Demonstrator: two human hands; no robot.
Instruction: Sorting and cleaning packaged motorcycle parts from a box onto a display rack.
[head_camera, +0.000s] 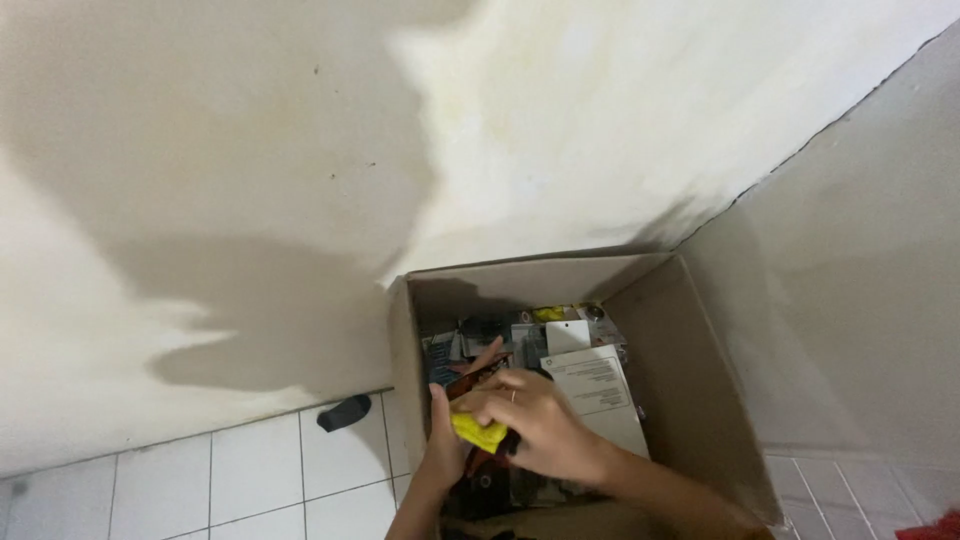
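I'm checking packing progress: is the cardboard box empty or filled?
Filled: the cardboard box holds papers and packets around both hands.

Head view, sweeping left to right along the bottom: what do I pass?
White tiled floor → dark object by the wall → cardboard box left wall → left hand → yellow item → right hand → white sheet → right box wall.

An open brown cardboard box (690, 390) stands in the wall corner, right of centre. Inside, a white printed sheet (600, 395) lies at the right, a small white tag (567, 336) beyond it, and dark packets (470, 335) at the far left.
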